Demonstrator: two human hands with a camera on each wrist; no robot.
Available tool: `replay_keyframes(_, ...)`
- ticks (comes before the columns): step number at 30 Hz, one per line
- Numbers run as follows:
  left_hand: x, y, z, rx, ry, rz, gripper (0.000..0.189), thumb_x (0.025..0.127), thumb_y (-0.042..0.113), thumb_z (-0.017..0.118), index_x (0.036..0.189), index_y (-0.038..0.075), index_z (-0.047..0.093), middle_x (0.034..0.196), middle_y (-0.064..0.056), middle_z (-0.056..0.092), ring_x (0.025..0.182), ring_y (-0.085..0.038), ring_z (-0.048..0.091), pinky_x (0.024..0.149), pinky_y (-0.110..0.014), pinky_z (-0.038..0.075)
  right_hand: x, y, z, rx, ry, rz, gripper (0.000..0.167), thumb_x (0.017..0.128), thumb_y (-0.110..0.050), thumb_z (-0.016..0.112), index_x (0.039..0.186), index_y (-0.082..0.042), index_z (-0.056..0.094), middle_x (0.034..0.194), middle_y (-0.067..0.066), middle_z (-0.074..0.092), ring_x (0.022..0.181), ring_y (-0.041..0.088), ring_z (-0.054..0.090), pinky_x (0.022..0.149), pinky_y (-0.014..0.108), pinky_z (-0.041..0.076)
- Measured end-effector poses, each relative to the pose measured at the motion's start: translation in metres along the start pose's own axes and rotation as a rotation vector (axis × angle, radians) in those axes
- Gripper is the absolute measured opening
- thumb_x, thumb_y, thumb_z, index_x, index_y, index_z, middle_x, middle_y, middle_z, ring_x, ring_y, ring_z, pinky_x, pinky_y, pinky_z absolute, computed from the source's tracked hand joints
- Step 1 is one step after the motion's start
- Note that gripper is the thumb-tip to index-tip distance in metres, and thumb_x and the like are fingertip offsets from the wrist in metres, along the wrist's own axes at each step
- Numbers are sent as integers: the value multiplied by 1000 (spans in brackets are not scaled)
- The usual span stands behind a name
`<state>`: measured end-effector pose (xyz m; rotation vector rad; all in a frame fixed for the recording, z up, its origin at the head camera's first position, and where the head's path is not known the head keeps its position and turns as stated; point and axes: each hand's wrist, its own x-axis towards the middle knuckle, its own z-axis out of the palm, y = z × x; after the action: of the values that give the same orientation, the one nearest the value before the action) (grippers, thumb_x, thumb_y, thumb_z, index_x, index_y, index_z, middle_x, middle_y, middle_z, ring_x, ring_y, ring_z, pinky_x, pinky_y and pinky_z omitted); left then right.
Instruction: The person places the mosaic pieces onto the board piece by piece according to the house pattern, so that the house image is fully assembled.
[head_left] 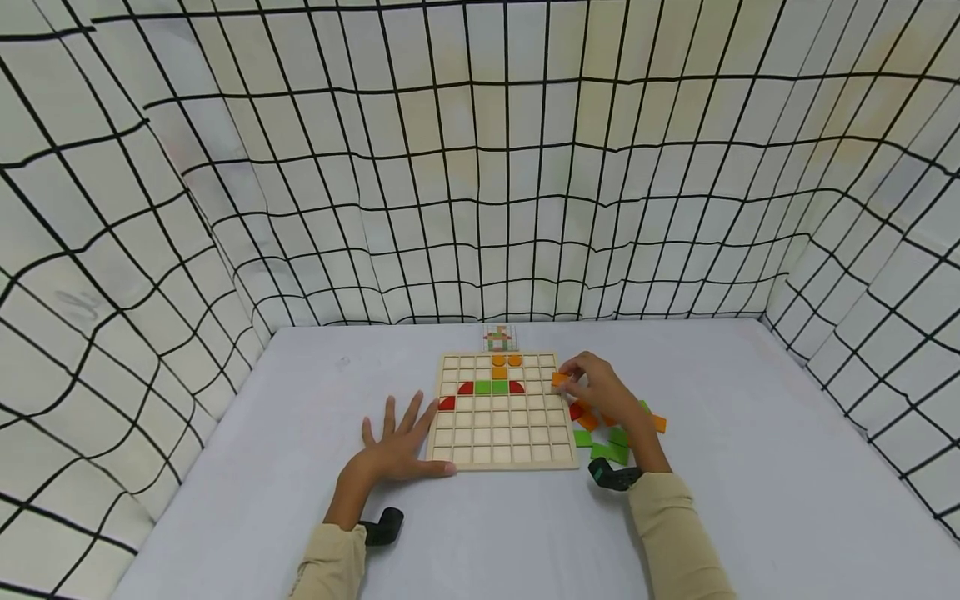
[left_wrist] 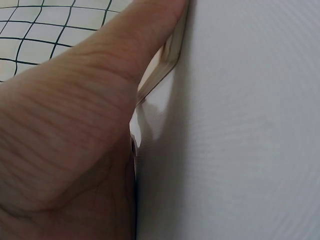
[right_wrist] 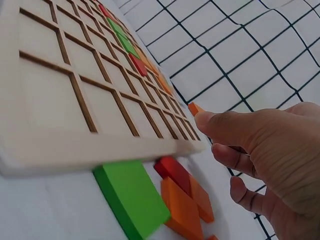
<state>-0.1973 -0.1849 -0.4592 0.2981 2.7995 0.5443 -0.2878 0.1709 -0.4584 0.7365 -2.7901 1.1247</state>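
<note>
A wooden grid board (head_left: 501, 433) lies flat on the white table. Near its far side, orange, green and red tiles sit in some cells, among them two green squares (head_left: 491, 387) flanked by red quarter-round pieces. My right hand (head_left: 603, 390) pinches an orange tile (head_left: 559, 379) between thumb and fingertips, at the board's right edge. In the right wrist view only a corner of that tile shows past the thumb. My left hand (head_left: 401, 446) lies spread at the board's left edge, its thumb along the near left corner. The left wrist view shows mostly its palm side.
Loose green tiles (right_wrist: 131, 197), orange tiles (right_wrist: 181, 207) and a red tile (right_wrist: 172, 172) lie on the table right of the board, partly beneath my right forearm. A small picture card (head_left: 499, 337) lies beyond the board's far edge. White walls with black netting (head_left: 525, 200) enclose the table.
</note>
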Motion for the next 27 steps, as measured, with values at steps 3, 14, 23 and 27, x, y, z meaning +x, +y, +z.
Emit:
replay_keyframes(3,1,-1,-1,2,-5,-3,113,74,70,69,159,22,13,166,-12,-4,146,-48,-19,105,-76,-11,4,-7,5,0,-6,-9,23,93,-15,67,112,-3,64,110,10,61,94,20,60,82,35,53)
replay_keyframes(14,0,-1,-3,-13,1,5,114,73,70,70,158,21,13,166,-13,-4,146,-49,-19,105,-76,-12,20,-27,30,11,-78,-93,19,93,-13,67,109,-3,65,105,8,62,90,16,58,76,27,51)
replay_keyframes(23,0,0,0,-1,-24,1,113,73,71,68,159,22,12,166,-12,-5,146,-48,-20,105,-76,-12,25,-44,51,10,-108,-144,23,90,-18,71,108,-4,67,102,7,61,84,12,55,70,22,49)
replay_keyframes(27,-1,0,-2,-3,-18,-2,113,74,70,69,158,21,13,166,-13,-4,146,-49,-20,105,-76,-11,30,-53,59,1,-112,-164,25,89,-21,73,105,-3,67,95,6,59,79,12,53,68,22,47)
